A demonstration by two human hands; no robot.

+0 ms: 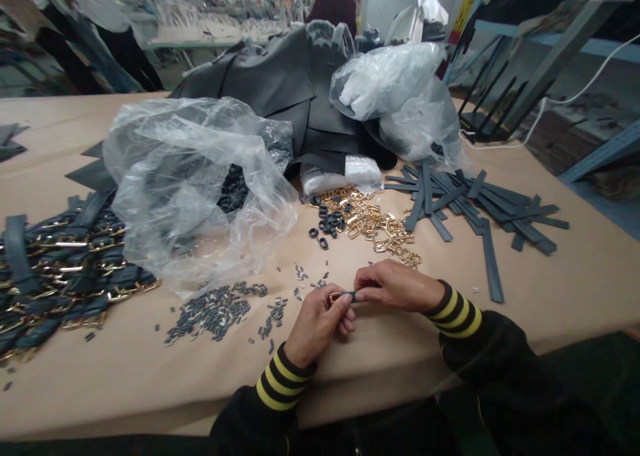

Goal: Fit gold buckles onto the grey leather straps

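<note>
My left hand (323, 319) is closed on a dark strap fitted with a small gold buckle (334, 297); the buckle shows above the fingers. From the other side my right hand (397, 286) pinches the same strap (354, 297), fingertips close to my left thumb. Most of the strap is covered by my fingers. Small dark tube-like pieces (213, 313) lie loose to the left of my hands. Beyond them are gold rectangular buckles (370, 219) and dark ring-shaped loops (330, 221). Flat dark strips (493, 263) lie in a pile on the right.
Buckled straps (70, 263) are heaped at the left. A clear plastic bag (200, 156) holding dark pieces stands behind the tubes. Black sheet material (260, 76) and another plastic bag (393, 76) lie at the back. A router (483, 126) with a white cable stands back right. People stand beyond the table.
</note>
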